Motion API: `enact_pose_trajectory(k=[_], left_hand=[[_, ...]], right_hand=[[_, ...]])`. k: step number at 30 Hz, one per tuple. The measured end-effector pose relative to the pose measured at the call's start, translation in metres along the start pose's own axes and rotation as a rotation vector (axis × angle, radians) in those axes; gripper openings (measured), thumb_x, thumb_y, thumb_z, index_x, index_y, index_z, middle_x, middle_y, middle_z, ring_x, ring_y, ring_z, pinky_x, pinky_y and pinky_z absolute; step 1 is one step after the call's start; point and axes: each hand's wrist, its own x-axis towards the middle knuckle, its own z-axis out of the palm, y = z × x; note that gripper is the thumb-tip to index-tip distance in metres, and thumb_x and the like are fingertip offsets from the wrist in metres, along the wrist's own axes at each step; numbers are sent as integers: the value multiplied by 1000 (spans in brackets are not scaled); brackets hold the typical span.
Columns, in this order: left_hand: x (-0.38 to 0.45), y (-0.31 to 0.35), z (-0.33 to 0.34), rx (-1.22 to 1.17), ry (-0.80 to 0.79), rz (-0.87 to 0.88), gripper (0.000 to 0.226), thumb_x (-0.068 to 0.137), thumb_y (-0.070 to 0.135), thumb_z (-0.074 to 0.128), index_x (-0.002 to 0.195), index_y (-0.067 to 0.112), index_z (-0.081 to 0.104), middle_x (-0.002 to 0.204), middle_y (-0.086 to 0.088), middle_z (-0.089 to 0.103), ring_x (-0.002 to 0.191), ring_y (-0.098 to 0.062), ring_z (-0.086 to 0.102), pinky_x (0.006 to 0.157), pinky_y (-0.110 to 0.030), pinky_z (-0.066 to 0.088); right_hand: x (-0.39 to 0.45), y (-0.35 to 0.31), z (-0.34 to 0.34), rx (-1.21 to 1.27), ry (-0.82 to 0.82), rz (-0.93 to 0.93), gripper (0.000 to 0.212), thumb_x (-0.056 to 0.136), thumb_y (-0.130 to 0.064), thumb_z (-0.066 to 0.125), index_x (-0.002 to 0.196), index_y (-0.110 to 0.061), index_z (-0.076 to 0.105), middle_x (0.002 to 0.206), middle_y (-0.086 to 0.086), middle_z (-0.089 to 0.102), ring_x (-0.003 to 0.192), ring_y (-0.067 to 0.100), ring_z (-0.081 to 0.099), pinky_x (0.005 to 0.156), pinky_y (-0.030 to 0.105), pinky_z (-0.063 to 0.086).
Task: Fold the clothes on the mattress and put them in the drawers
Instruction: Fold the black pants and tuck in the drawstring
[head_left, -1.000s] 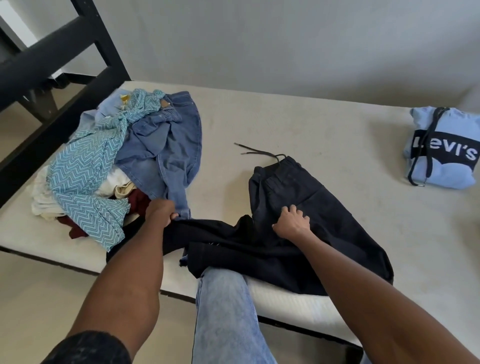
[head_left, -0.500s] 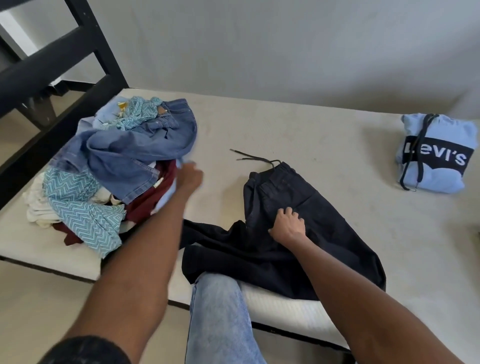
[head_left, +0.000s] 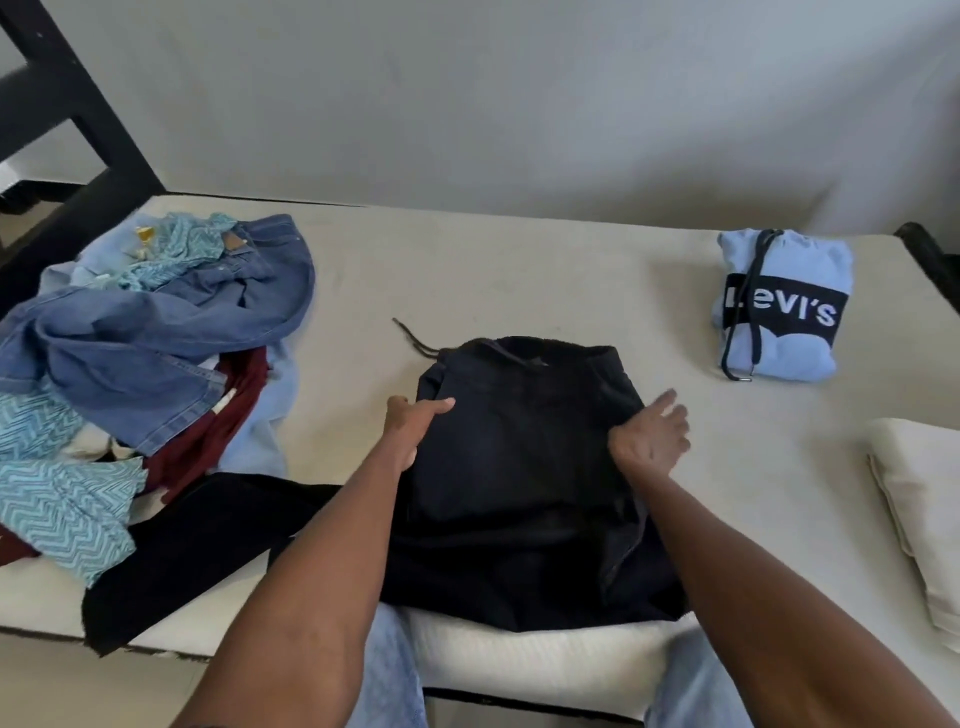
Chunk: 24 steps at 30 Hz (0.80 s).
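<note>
Left hand (head_left: 413, 423) and right hand (head_left: 652, 434) press flat, fingers extended, either side of the black pants (head_left: 524, 467), waistband away, legs toward the person.

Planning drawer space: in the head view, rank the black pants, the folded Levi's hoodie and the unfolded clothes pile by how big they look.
1. Clothes pile and black pants: look alike in size, pile cut off at the frame edge.
2. Levi's hoodie: smallest, though farther away.
</note>
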Motion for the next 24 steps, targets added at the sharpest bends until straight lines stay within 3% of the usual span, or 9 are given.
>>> enact_pose_trajectory(k=[2, 5, 7, 9, 13, 17, 20, 22, 24], left_hand=[[-4, 14, 12, 55, -78, -35, 105, 61, 41, 90, 144, 7, 34, 134, -6, 51, 115, -29, 59, 89, -39, 53], [-3, 28, 30, 232, -122, -10, 69, 70, 35, 87, 124, 4, 56, 117, -7, 66, 100, -27, 66, 83, -37, 56], [-2, 35, 40, 304, -59, 30, 43, 80, 25, 79, 109, 0, 58, 105, -8, 65, 94, -26, 64, 80, -35, 53], [-5, 41, 46, 287, 16, 99, 19, 87, 11, 66, 101, 4, 55, 97, -7, 60, 85, -23, 58, 72, -31, 45], [-20, 55, 32, 138, -6, 189, 45, 79, -1, 57, 120, 17, 52, 100, -3, 60, 90, -20, 58, 76, -33, 50], [-42, 83, 20, 266, -71, 212, 46, 67, 31, 82, 105, 10, 65, 103, -3, 68, 94, -23, 65, 85, -36, 56], [-68, 99, 27, 482, 111, 428, 35, 79, 13, 71, 111, 7, 57, 101, -8, 63, 91, -25, 63, 74, -36, 53], [-85, 105, 24, 622, 87, 609, 70, 81, 1, 58, 142, 22, 32, 106, -8, 55, 89, -26, 59, 70, -36, 48], [-96, 111, 12, 930, -22, 700, 84, 81, 0, 53, 149, 37, 20, 115, -10, 47, 95, -30, 58, 76, -36, 47]], right_hand=[[6, -8, 1, 7, -75, -206, 87, 79, -21, 70, 148, -9, 18, 133, 15, 53, 122, 35, 51, 107, 48, 31], [10, -20, -1, -5, -179, -278, 65, 84, -51, 64, 135, -18, 41, 113, 5, 64, 108, 33, 61, 98, 46, 41], [11, -24, -6, 111, -202, -216, 43, 87, -43, 61, 117, -13, 58, 108, 6, 67, 95, 30, 63, 89, 43, 50], [11, -25, -13, 273, -194, -135, 29, 85, -16, 57, 112, -5, 59, 101, 10, 65, 82, 27, 60, 76, 40, 53], [15, -19, -43, 420, -198, -154, 60, 80, -4, 50, 138, -19, 41, 106, 6, 56, 91, 28, 57, 80, 39, 49], [14, -26, -85, 324, -212, -223, 32, 81, -30, 63, 108, -12, 62, 99, 3, 61, 88, 24, 56, 72, 33, 42], [2, -32, -104, 384, -112, -284, 23, 78, -12, 57, 96, 1, 57, 85, 11, 60, 76, 26, 55, 57, 32, 39], [-7, -28, -120, 318, -78, -389, 51, 76, -2, 54, 126, -6, 41, 85, 12, 57, 74, 27, 57, 56, 34, 40], [-14, -19, -138, 34, -122, -590, 91, 78, 1, 52, 152, -30, 10, 84, 11, 57, 70, 27, 57, 56, 36, 43]])
